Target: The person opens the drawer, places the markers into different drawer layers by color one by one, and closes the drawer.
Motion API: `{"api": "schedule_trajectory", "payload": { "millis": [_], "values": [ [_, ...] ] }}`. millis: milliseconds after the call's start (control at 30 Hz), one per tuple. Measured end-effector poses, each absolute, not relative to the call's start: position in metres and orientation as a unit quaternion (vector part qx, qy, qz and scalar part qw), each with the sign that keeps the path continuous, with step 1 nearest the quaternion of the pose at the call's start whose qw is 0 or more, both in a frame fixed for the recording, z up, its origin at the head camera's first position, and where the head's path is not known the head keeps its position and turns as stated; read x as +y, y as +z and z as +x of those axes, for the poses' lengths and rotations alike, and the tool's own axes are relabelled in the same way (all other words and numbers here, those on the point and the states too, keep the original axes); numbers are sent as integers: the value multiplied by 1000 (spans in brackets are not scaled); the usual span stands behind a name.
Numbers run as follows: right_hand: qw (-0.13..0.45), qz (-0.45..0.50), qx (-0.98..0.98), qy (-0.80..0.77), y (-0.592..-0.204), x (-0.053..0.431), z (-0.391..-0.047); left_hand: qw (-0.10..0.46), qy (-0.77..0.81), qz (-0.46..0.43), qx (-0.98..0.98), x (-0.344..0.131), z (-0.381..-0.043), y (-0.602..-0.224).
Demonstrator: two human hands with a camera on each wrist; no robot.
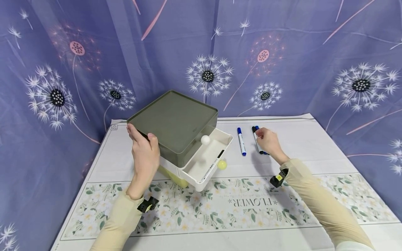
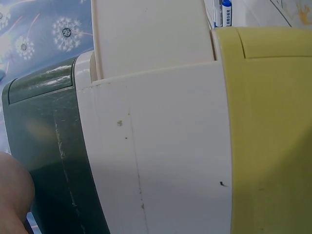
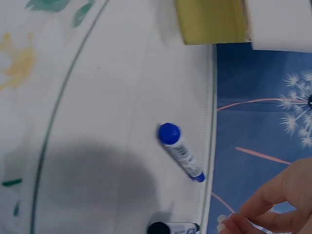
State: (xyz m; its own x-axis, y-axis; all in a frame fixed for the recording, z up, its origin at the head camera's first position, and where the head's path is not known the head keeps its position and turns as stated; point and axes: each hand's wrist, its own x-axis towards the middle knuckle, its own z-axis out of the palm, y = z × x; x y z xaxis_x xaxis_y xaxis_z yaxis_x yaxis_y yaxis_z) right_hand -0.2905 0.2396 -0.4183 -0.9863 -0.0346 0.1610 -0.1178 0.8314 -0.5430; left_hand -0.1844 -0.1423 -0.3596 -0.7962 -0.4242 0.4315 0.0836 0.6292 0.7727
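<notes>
A stacked drawer box, with a dark green top tier (image 1: pixel 176 122), a white middle drawer (image 1: pixel 201 157) and a yellow bottom tier (image 2: pixel 273 122), stands left of centre. The white drawer is pulled out; a black-capped marker (image 1: pixel 216 163) lies along its front wall. My left hand (image 1: pixel 145 153) rests against the green tier's left edge, fingers extended. At the right, my right hand (image 1: pixel 269 142) has its fingertips over a black-capped marker (image 1: pixel 258 141) and a blue-capped marker (image 1: pixel 257 127) lying side by side; I cannot tell whether it pinches one.
Another blue-capped marker (image 1: pixel 241 141) lies between the box and the right hand. A white ball knob (image 1: pixel 205 140) and a yellow-green ball knob (image 1: pixel 222 164) stick out from the drawer fronts. A floral-banded cloth (image 1: pixel 232 216) covers the table, with a purple dandelion curtain (image 1: pixel 163 62) behind.
</notes>
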Motion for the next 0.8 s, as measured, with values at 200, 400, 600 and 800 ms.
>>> {"api": "schedule_trajectory", "payload": {
  "millis": [200, 400, 600, 800],
  "values": [
    [40, 32, -966, 253, -427, 243, -291, 305, -416, 102, -850, -142, -184, -359],
    [18, 33, -979, 200, -434, 246, -292, 305, -416, 97, -851, -141, -183, -359],
    [18, 41, -984, 172, -437, 246, -292, 305, -414, 98, -852, -142, -183, -359],
    [14, 45, -985, 167, -440, 245, -293, 305, -414, 96, -852, -142, -184, -359]
  ]
}}
